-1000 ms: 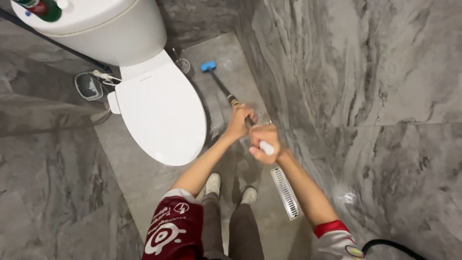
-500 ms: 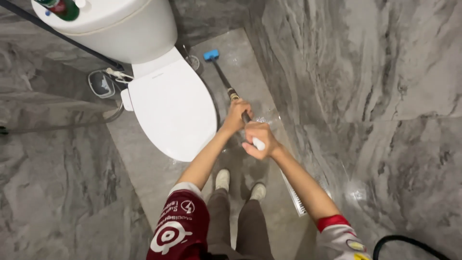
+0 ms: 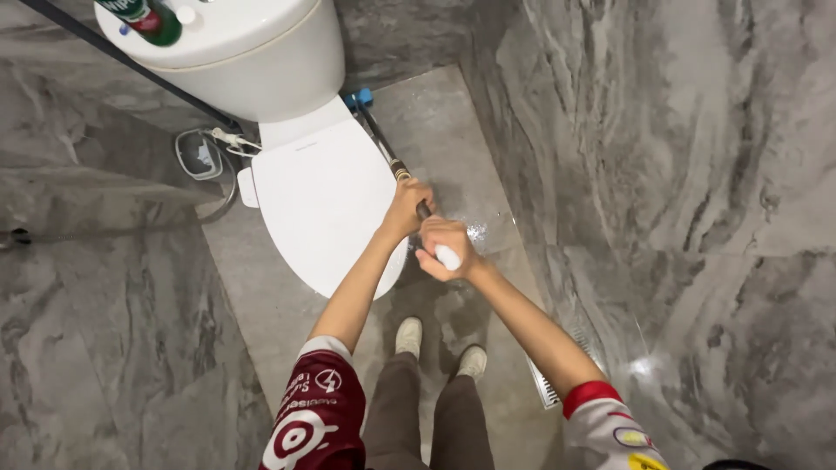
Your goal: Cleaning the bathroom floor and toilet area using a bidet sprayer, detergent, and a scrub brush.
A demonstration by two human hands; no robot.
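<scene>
Both hands are closed round a long-handled scrubbing brush (image 3: 383, 144); the left hand (image 3: 406, 209) grips lower down the dark shaft, the right hand (image 3: 442, 250) wraps the white butt end just behind it, the two nearly touching. The shaft runs away from the person toward the foot of the toilet (image 3: 309, 174); its blue head (image 3: 359, 97) sits on the floor tiles (image 3: 453, 148), tucked against the base of the bowl in the gap beside the marbled wall (image 3: 662, 157). The step in hand looks like scrubbing the floor close round the pedestal; reaching further in would, I judge, call for a lower handle angle and a firm push from the rear hand. The tiles are grey, matte and wet in patches; the toilet lid is smooth, glossy white and egg-shaped; a slotted metal floor drain (image 3: 547, 387) lies along the wall near the pale shoes (image 3: 409, 335).
</scene>
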